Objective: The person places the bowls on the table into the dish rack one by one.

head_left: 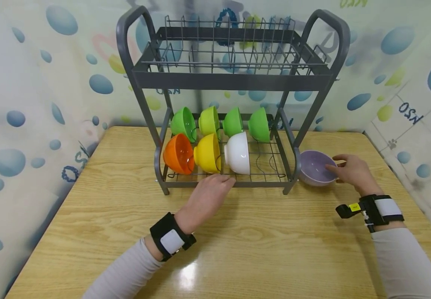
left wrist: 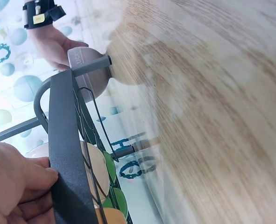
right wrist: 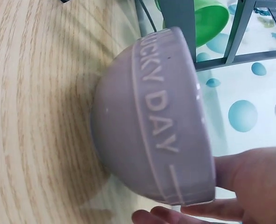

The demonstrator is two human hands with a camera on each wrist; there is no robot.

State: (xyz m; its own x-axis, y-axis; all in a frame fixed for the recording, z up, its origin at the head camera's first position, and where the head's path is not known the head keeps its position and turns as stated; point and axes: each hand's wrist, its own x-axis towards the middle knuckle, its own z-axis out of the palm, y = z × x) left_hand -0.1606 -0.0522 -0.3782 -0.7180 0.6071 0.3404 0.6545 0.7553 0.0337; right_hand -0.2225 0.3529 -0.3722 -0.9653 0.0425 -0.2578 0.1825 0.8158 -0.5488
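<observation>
A purple bowl (head_left: 317,168) stands upright on the table, just right of the dish rack (head_left: 215,82). My right hand (head_left: 354,172) pinches its right rim, thumb over the edge and fingers along the outside. Raised lettering shows on the bowl's side (right wrist: 152,116) in the right wrist view. My left hand (head_left: 209,199) grips the front rail of the rack's lower tier; the left wrist view shows the thumb (left wrist: 42,176) against that rail. Behind it on the tier sit an orange bowl (head_left: 178,154), a yellow bowl (head_left: 205,154) and a white bowl (head_left: 236,154), tipped sideways.
Along the lower tier's back row stand several green bowls (head_left: 259,126), with a yellow-green bowl (head_left: 208,121) among them. Wire slots at the lower tier's front right hold nothing, and the upper basket (head_left: 234,81) has no dishes. Patterned sheeting (head_left: 51,104) surrounds the wooden table (head_left: 275,249).
</observation>
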